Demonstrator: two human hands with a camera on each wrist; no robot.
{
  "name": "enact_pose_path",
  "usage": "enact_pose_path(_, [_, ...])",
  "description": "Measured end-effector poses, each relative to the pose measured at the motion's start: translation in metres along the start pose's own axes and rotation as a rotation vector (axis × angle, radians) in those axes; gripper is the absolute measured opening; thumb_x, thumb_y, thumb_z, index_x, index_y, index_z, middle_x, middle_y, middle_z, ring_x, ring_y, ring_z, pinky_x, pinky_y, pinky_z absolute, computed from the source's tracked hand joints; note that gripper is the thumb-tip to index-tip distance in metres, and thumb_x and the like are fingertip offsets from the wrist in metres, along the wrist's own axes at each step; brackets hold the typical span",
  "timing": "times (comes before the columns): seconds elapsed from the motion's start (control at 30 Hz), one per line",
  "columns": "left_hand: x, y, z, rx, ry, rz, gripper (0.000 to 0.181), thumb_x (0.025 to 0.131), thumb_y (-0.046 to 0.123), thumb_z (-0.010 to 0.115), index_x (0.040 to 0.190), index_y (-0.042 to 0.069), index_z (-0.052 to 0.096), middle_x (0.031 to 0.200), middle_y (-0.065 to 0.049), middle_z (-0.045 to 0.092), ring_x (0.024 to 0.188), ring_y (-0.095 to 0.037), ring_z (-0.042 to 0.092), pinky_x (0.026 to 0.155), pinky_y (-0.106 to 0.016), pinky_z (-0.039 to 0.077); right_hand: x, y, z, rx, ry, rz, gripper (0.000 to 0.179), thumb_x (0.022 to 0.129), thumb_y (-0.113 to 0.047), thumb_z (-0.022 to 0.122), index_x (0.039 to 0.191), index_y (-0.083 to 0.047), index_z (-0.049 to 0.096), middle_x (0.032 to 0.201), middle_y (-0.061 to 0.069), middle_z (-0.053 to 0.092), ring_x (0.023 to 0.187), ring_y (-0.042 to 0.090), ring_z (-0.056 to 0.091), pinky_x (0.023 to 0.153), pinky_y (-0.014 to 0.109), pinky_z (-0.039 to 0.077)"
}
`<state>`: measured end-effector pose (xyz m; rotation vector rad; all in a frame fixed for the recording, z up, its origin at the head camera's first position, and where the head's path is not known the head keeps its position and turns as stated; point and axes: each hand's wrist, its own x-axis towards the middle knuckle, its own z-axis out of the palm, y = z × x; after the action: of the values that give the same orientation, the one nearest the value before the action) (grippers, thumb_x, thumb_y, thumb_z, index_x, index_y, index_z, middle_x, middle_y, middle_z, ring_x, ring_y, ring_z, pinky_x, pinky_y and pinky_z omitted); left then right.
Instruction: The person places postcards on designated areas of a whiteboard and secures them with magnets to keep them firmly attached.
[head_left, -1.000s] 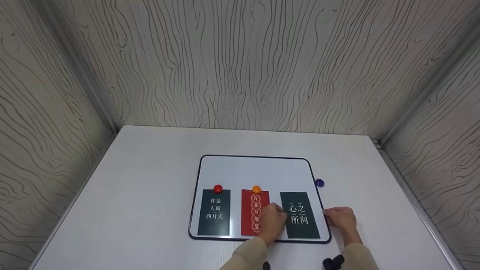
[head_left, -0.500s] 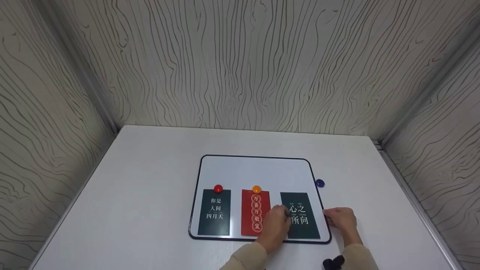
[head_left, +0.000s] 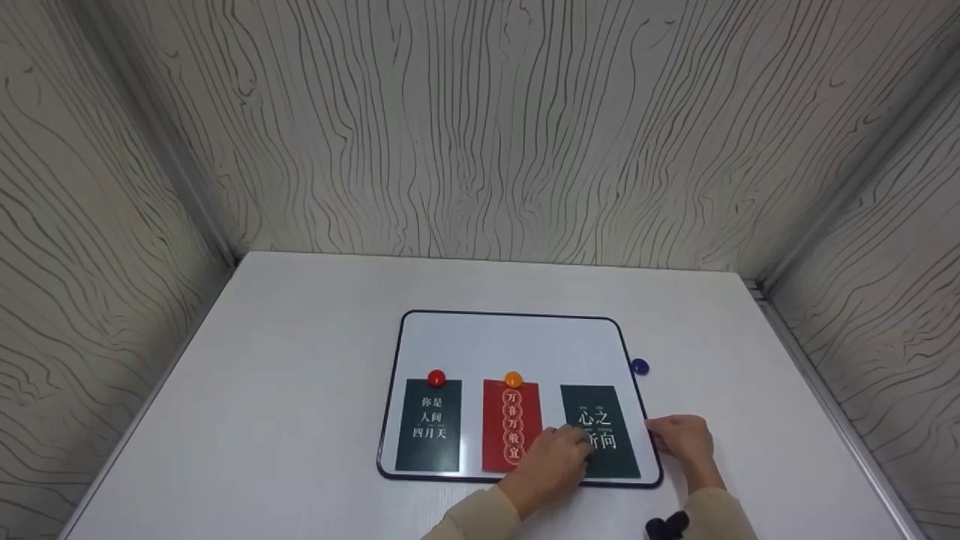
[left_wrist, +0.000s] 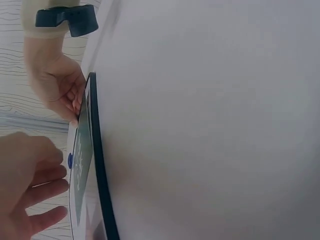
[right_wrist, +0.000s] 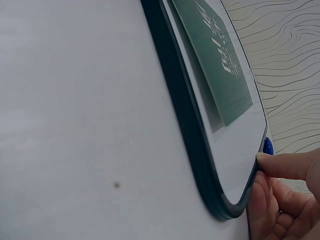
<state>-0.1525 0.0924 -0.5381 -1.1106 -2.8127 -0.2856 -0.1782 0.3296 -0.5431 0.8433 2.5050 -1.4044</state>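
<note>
A small whiteboard (head_left: 510, 345) with a dark frame lies on the white table. My left hand (head_left: 551, 461) is over its lower part, between the red card (head_left: 497, 431) and the right-hand green card (head_left: 624, 409). Its fingertips overlap the green card's left side in the head view; in the left wrist view the fingers (left_wrist: 50, 192) are loosely bent, with nothing seen between them. My right hand (head_left: 682, 436) pinches the board's right edge, thumb (right_wrist: 280, 164) on the frame and fingers below. No magnet sits on the right-hand green card's visible part.
Another green card (head_left: 429, 442) lies on the board's left, with a red round magnet (head_left: 436, 378) at its top. An orange magnet (head_left: 513, 379) tops the red card. A blue magnet (head_left: 640, 367) is just outside the board's right edge. Wood-grain panels (head_left: 480, 135) enclose the table.
My left hand has shifted slightly right and toward the board's near edge, its fingertips now over the right-hand green card's left side. The right hand has kept its hold; board and cards look unmoved.
</note>
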Motion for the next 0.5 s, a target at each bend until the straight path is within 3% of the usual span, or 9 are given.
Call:
enact_pose_path(0.07, [-0.0016, -0.0008, -0.0019, 0.018, -0.059, 0.058, 0.034, 0.091, 0.032, 0.065, 0.124, 0.027, 0.063, 0.126, 0.014, 0.065, 0.118, -0.002, 0.06, 0.101, -0.021, 0.051, 0.0002, 0.0002, -0.0001, -0.005, 0.0, -0.003, 0.037, 0.089, -0.014, 0.06, 0.112, 0.014, 0.06, 0.077, 0.007, 0.065, 0.073, 0.015, 0.058, 0.059, 0.017, 0.046])
enact_pose_path(0.2, [-0.0028, -0.0006, -0.0045, 0.055, -0.162, 0.114, 0.038, 0.094, 0.034, 0.061, 0.132, 0.029, 0.058, 0.138, 0.016, 0.058, 0.131, -0.001, 0.051, 0.106, -0.026, 0.048, 0.0012, 0.0013, 0.0001, 0.007, 0.007, -0.018, 0.036, 0.087, -0.013, 0.061, 0.11, 0.015, 0.061, 0.074, 0.006, 0.065, 0.069, 0.013, 0.059, 0.058, 0.018, 0.048])
enact_pose_path(0.3, [-0.0037, -0.0015, -0.0042, 0.054, -0.221, 0.124, 0.04, 0.095, 0.036, 0.058, 0.135, 0.03, 0.055, 0.143, 0.016, 0.053, 0.136, -0.001, 0.046, 0.11, -0.028, 0.046, 0.0016, 0.002, 0.0005, 0.022, 0.01, -0.027, 0.034, 0.086, -0.011, 0.061, 0.108, 0.015, 0.062, 0.072, 0.005, 0.065, 0.067, 0.012, 0.059, 0.058, 0.018, 0.05])
enact_pose_path(0.5, [-0.0052, -0.0033, -0.0015, 0.045, -0.268, 0.126, 0.041, 0.096, 0.039, 0.055, 0.136, 0.032, 0.053, 0.147, 0.017, 0.048, 0.139, -0.001, 0.043, 0.113, -0.03, 0.043, 0.0013, 0.0014, 0.0006, 0.016, 0.007, -0.018, 0.035, 0.087, -0.012, 0.061, 0.11, 0.015, 0.061, 0.074, 0.005, 0.065, 0.07, 0.013, 0.059, 0.059, 0.018, 0.049])
